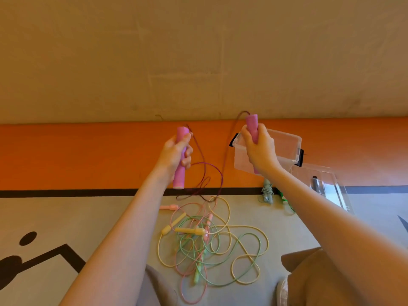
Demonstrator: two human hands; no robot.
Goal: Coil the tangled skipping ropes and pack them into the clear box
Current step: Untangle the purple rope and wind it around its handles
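Two smooth pink cylindrical handles, gripped upright: left hand [176, 151], right hand [259, 151].

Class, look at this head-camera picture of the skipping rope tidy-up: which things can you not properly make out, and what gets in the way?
- Clear box, head view: its near left part is behind the right hand.
- Right pink handle: its middle is covered by the gripping fingers.
- Green rope bundle: mostly behind the right forearm.
- Tangled pile: which cord joins which handle is unreadable in the overlaps.

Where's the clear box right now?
In the head view the clear box sits on the floor to the right, against the orange band, partly hidden behind the right hand. Its lid lies just right of it.
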